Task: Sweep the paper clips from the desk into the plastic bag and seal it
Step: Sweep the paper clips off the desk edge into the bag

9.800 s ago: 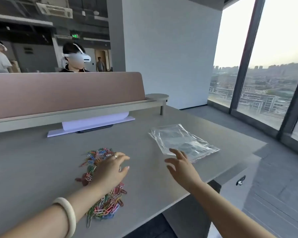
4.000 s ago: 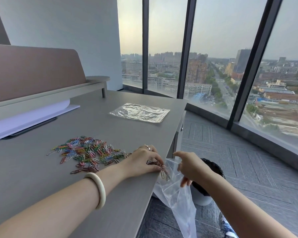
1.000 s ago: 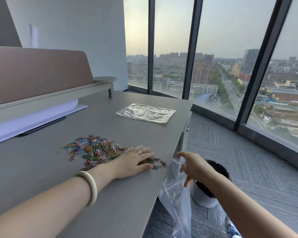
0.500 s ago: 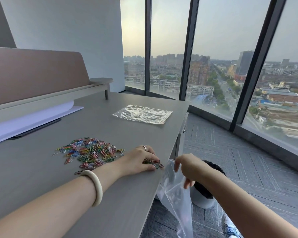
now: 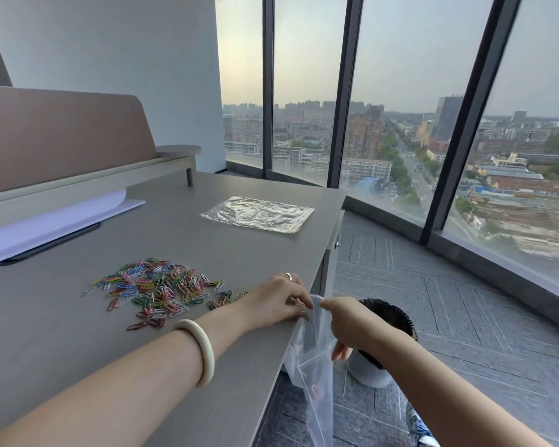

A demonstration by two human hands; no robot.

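Note:
Several coloured paper clips [image 5: 157, 289] lie scattered on the grey desk [image 5: 181, 233], left of my hands. My left hand [image 5: 276, 301] rests palm down at the desk's right edge, fingers curled over a few clips at the rim. My right hand [image 5: 346, 324] hangs just off that edge and pinches the mouth of a clear plastic bag [image 5: 313, 375], which dangles below desk level. A few clips show through the bag's lower part.
A second clear plastic bag [image 5: 257, 213] lies flat near the far right of the desk. White paper [image 5: 55, 217] and a dark flat device sit under the partition shelf at left. A white bin with a dark liner [image 5: 384, 321] stands on the floor below my right hand.
My left hand has slid right with a few clips, from beside the pile to the desk's rim at the bag's mouth. My right hand keeps holding the bag there.

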